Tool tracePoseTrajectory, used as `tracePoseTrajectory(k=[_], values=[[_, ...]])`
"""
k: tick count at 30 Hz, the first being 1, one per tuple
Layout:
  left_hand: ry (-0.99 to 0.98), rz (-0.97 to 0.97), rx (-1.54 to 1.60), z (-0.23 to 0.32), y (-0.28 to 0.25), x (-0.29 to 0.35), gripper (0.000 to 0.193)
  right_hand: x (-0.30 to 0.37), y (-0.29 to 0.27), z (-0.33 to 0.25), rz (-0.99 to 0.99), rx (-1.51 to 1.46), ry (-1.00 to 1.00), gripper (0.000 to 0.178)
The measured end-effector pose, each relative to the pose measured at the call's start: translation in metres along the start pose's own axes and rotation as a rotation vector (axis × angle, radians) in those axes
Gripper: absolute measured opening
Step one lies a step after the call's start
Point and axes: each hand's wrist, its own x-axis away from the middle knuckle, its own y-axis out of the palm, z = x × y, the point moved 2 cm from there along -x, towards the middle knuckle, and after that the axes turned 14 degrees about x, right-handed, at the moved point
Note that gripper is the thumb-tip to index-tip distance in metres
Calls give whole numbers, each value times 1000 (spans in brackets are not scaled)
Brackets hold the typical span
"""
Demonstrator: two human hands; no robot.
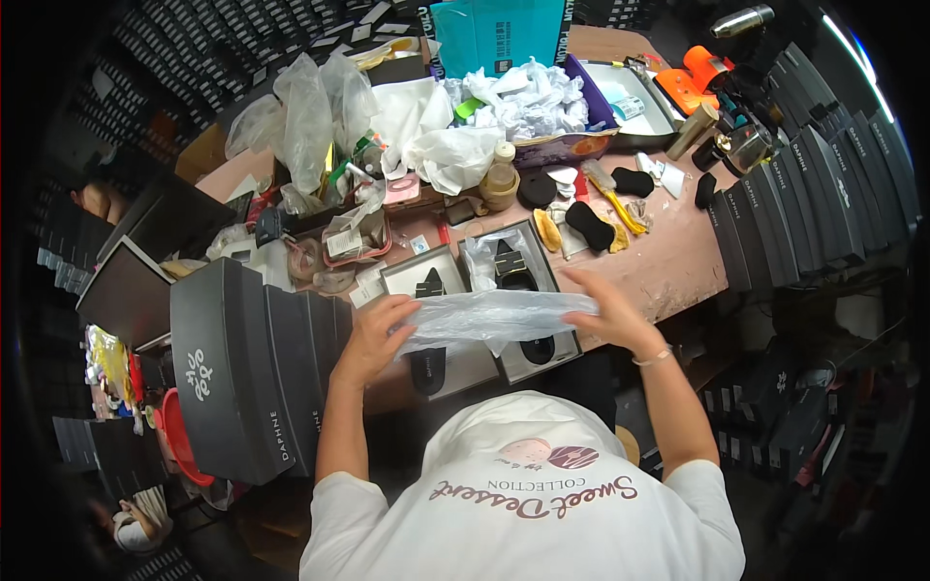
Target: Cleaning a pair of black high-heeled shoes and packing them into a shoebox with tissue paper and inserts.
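My left hand (373, 334) and my right hand (610, 315) hold the two ends of a clear plastic bag (494, 318), stretched flat between them above the table's near edge. Under the bag lie two open grey shoe boxes: the left box (441, 373) holds a black shoe, the right box (544, 363) holds a black shoe with a buckle (513, 266) beside crumpled clear plastic. Each hand grips the bag with closed fingers.
A stack of dark grey shoe boxes (242, 373) stands at my left. More dark boxes (804, 203) line the right side. The brown table (668, 266) carries black insoles, a brush, white tissue paper, clear bags and a teal carton (499, 34).
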Motion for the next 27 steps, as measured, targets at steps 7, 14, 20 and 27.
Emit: tracePoseTrajectory(k=[7, 14, 20, 27], values=[[-65, 139, 19, 29, -32, 14, 37, -62, 71, -6, -434, -101, -204, 23], [126, 666, 1431, -66, 38, 29, 90, -49, 54, -30, -362, -350, 57, 19], [-208, 574, 1556, -34, 126, -35, 51, -32, 42, -33, -323, -358, 137, 21], [-120, 833, 1271, -48, 106, -27, 23, -20, 41, -27, -324, -298, 178, 20]])
